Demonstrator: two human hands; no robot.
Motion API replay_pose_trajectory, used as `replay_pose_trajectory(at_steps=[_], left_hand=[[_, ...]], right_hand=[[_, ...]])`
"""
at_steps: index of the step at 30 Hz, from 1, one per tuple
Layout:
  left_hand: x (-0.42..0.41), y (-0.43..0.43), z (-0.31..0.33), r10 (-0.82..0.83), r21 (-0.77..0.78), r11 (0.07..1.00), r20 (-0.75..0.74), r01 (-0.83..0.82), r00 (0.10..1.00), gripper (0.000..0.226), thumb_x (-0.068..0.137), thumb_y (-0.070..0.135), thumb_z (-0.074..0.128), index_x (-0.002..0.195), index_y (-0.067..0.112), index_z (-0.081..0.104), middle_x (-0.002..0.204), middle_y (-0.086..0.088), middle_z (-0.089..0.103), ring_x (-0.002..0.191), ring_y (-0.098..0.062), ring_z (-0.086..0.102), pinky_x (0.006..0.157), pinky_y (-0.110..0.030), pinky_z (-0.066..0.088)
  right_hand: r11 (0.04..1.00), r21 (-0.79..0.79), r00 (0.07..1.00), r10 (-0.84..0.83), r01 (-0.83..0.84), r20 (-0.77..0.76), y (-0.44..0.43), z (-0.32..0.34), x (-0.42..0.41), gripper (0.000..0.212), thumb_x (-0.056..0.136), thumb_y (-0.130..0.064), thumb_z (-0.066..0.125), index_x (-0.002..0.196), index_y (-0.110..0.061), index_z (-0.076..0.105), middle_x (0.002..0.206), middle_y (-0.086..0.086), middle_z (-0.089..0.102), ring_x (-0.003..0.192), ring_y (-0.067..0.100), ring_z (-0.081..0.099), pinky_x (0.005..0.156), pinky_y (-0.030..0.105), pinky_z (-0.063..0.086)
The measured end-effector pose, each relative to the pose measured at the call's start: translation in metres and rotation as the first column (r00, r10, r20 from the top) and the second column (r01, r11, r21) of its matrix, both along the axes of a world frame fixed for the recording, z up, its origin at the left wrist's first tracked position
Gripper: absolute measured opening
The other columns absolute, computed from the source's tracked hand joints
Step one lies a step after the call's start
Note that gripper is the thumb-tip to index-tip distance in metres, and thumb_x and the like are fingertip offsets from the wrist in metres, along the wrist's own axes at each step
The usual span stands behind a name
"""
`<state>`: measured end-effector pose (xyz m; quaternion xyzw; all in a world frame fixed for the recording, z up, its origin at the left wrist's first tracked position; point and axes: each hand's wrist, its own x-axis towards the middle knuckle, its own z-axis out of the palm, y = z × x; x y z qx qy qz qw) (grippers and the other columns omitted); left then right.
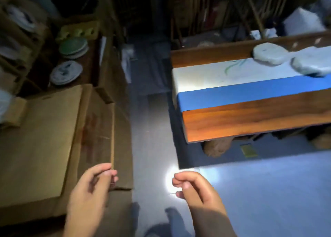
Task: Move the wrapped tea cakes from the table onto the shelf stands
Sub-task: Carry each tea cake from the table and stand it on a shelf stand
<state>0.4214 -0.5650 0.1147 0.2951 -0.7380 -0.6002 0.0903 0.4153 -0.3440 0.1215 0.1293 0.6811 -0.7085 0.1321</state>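
Two white paper-wrapped tea cakes lie on the wooden table [250, 122] at the upper right: one round cake [270, 53] and a second cake [312, 63] beside it, cut by the frame edge. At the far left a dark wooden shelf [19, 45] holds round cakes on stands, such as one white disc [19, 18]. My left hand [89, 190] hangs low in front of a cardboard box, fingers curled, holding nothing. My right hand [195, 188] hovers over the floor, fingers loosely curled and empty. Both hands are far from the cakes.
A big cardboard box [44, 143] fills the lower left. Behind it sit a stack of green discs [73, 45] and a stack of white-blue discs [66, 72]. A white and blue runner [232, 91] covers the table. Wooden chairs [200, 16] stand behind it. A grey floor aisle [152, 147] runs between box and table.
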Motion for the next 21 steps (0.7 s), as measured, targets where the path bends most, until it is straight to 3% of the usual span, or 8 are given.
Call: replay_pose_trajectory(at_steps=[3, 5, 6, 8, 12, 18, 21], left_hand=[[-0.072, 0.097, -0.004, -0.190, -0.016, 0.982, -0.021, 0.190, 0.982, 0.028, 0.099, -0.005, 0.054, 0.094, 0.017, 0.070, 0.077, 0.003, 0.080, 0.066, -0.002, 0.073, 0.063, -0.011, 0.058], [-0.114, 0.161, -0.002, -0.271, -0.014, 0.963, -0.033, 0.271, 0.962, 0.026, 0.100, 0.000, 0.055, 0.095, 0.020, 0.072, 0.080, 0.001, 0.080, 0.072, -0.010, 0.074, 0.065, -0.015, 0.060], [-0.133, 0.192, 0.001, -0.308, -0.013, 0.951, -0.038, 0.308, 0.951, 0.026, 0.100, 0.003, 0.056, 0.095, 0.021, 0.072, 0.081, 0.002, 0.079, 0.075, -0.014, 0.074, 0.066, -0.016, 0.061], [-0.166, 0.250, 0.005, -0.364, 0.004, 0.931, -0.046, 0.364, 0.930, 0.025, 0.101, 0.006, 0.056, 0.094, 0.024, 0.073, 0.082, 0.000, 0.078, 0.076, -0.014, 0.073, 0.067, -0.019, 0.061], [-0.215, 0.350, 0.008, -0.487, 0.059, 0.870, -0.052, 0.490, 0.872, 0.021, 0.101, 0.011, 0.056, 0.096, 0.022, 0.072, 0.085, 0.001, 0.077, 0.075, -0.010, 0.072, 0.069, -0.023, 0.060], [-0.302, 0.453, -0.021, -0.570, 0.219, 0.801, -0.007, 0.557, 0.822, 0.019, 0.101, 0.004, 0.054, 0.098, 0.012, 0.071, 0.075, 0.006, 0.075, 0.066, -0.006, 0.069, 0.066, -0.019, 0.059], [-0.361, 0.491, -0.036, -0.570, 0.291, 0.792, 0.037, 0.537, 0.821, 0.021, 0.100, 0.001, 0.056, 0.095, 0.013, 0.072, 0.074, 0.001, 0.076, 0.072, -0.015, 0.068, 0.071, -0.030, 0.058]], right_hand=[[0.987, 0.080, 0.990, -0.139, 0.137, 0.021, 0.101, -0.011, -0.009, 0.028, 0.057, -0.058, 0.059, 0.078, -0.050, 0.076, 0.084, -0.015, 0.081, 0.075, 0.002, 0.073, 0.080, 0.030, 0.059], [0.959, 0.126, 0.967, -0.253, 0.252, -0.007, 0.159, -0.011, -0.015, 0.019, 0.063, -0.060, 0.069, 0.074, -0.046, 0.077, 0.081, -0.013, 0.080, 0.074, 0.004, 0.074, 0.075, 0.028, 0.060], [0.937, 0.129, 0.946, -0.324, 0.323, -0.020, 0.185, -0.010, -0.021, 0.010, 0.073, -0.048, 0.073, 0.073, -0.039, 0.078, 0.082, -0.011, 0.080, 0.075, 0.005, 0.074, 0.076, 0.033, 0.060], [0.901, 0.136, 0.911, -0.411, 0.413, -0.037, 0.231, -0.009, -0.034, 0.018, 0.084, -0.024, 0.065, 0.076, -0.034, 0.078, 0.085, -0.005, 0.079, 0.080, 0.007, 0.074, 0.080, 0.040, 0.061], [0.854, 0.114, 0.861, -0.506, 0.507, -0.040, 0.309, -0.009, -0.072, 0.029, 0.081, -0.021, 0.053, 0.079, -0.038, 0.077, 0.089, -0.003, 0.079, 0.083, 0.007, 0.073, 0.081, 0.035, 0.061], [0.791, 0.096, 0.797, -0.604, 0.604, -0.033, 0.397, -0.023, -0.165, 0.021, 0.083, -0.032, 0.056, 0.089, -0.033, 0.076, 0.092, -0.004, 0.078, 0.090, 0.011, 0.072, 0.081, 0.027, 0.060], [0.773, 0.081, 0.777, -0.629, 0.629, -0.031, 0.435, -0.028, -0.240, 0.020, 0.094, -0.021, 0.058, 0.089, -0.025, 0.077, 0.092, 0.001, 0.078, 0.091, 0.014, 0.074, 0.080, 0.026, 0.060]])
